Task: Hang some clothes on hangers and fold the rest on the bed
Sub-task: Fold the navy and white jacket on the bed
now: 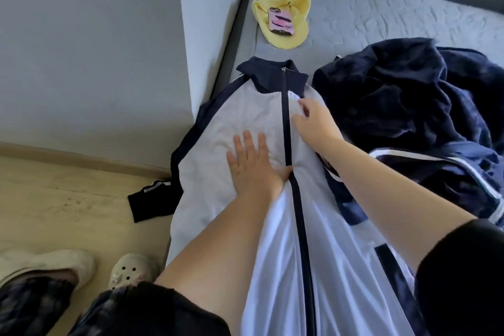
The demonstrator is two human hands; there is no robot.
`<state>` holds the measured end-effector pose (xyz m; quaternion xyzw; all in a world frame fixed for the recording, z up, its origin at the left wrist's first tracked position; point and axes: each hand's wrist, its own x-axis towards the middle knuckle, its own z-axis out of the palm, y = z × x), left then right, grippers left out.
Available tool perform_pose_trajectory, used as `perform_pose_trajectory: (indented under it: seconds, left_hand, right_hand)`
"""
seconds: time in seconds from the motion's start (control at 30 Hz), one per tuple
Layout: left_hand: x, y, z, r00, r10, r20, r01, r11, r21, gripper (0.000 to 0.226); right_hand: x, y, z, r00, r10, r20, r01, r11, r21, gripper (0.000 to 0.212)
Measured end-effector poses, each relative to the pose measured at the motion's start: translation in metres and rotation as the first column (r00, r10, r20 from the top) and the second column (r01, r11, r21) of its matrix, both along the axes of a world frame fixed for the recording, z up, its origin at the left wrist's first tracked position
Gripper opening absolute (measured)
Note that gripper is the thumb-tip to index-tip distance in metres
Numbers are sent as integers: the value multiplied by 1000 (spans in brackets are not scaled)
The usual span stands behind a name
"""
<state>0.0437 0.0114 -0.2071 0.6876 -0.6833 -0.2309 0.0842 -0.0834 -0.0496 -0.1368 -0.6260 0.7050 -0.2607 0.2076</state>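
The white-and-navy zipped track jacket (245, 123) lies front-up on the grey quilted bed (381, 16); left of its navy zip (286, 117) the left hand (253, 163) presses flat, fingers apart, likely anchoring it while the right hand (313, 123), right of the zip, pinches cloth to straighten it.

We see a pale grey-white jacket (245, 117) with navy collar, navy zip band and navy sleeves striped white. To its right, a dark navy heap of clothes (409, 95). Farther off, a yellow cloth (281, 42) under a pink phone case (281, 22) with dark marks. The bed cover (381, 16) is grey and quilted, the floor (54, 199) pale wood.
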Motion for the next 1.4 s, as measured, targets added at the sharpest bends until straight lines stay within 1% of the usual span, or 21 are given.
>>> perform_pose_trajectory:
  seconds: [0.07,0.13,0.3,0.37,0.43,0.5,0.57,0.67,0.73,0.77,0.83,0.87,0.9,0.93,0.97,1.03,1.1,1.27,1.33,1.37,1.4]
  left_hand:
    - [-6,26,-4,999,-41,-10,41,998,-40,86]
    - [-13,55,-3,995,-93,-26,91,994,-55,78]
    - [-28,104,7,954,-286,89,293,952,-91,65]
    - [-31,116,11,908,-388,159,403,913,-72,61]
    - [-27,123,13,880,-437,186,450,893,-29,60]
    - [-18,124,15,867,-470,163,476,879,1,60]
    - [-6,124,17,877,-479,39,479,878,3,60]
    - [11,123,29,850,-326,-415,353,936,-13,42]
    - [20,123,44,684,29,-729,115,982,147,23]
    - [25,122,52,505,276,-818,-2,948,319,17]
    - [38,122,59,110,630,-769,-41,776,630,19]
    - [47,125,59,6,697,-717,-13,717,697,26]
    - [56,131,58,-20,721,-692,18,693,721,33]
    - [64,137,57,-13,728,-685,37,685,727,39]
    - [71,145,56,10,726,-688,42,687,725,43]
    - [80,160,56,86,731,-677,33,677,735,45]
    - [84,171,59,264,705,-659,34,676,736,42]
    - [81,193,63,742,304,-597,37,871,490,27]
    - [73,200,71,753,295,-588,-4,896,445,9]
    - [72,201,77,673,378,-635,-48,880,473,11]
    - [73,199,82,535,481,-694,-68,844,532,17]
  right_hand:
    - [-7,27,6,1000,-25,18,24,999,23,20]
    - [-18,51,13,999,-12,44,11,999,33,27]
    - [-77,92,28,927,23,-375,6,997,78,34]
    - [-106,103,34,803,68,-591,18,990,139,43]
    - [-128,114,40,549,213,-808,68,952,298,44]
    - [-136,126,45,412,302,-859,164,903,397,31]
    - [-128,137,59,470,198,-860,233,912,338,21]
    - [-97,145,89,669,-181,-721,293,955,32,15]
    - [-61,159,105,812,-254,-526,252,965,-77,11]
    - [-38,169,110,886,-182,-427,186,982,-34,11]
    - [8,192,109,964,113,-241,-65,977,202,28]
    - [29,203,103,970,225,-89,-180,918,353,37]
    - [47,214,95,966,239,95,-255,840,478,41]
    - [60,224,85,951,180,252,-292,793,535,39]
    - [67,234,71,945,115,307,-269,808,524,32]
    - [70,249,44,992,23,122,-70,916,395,20]
    - [62,264,18,994,-98,-55,110,950,291,15]
    - [54,287,-6,861,-450,235,339,854,395,38]
    - [53,285,-5,843,-474,255,341,837,429,37]
    - [50,284,-3,851,-465,244,328,834,445,36]
    - [47,282,-1,847,-465,257,312,827,468,37]
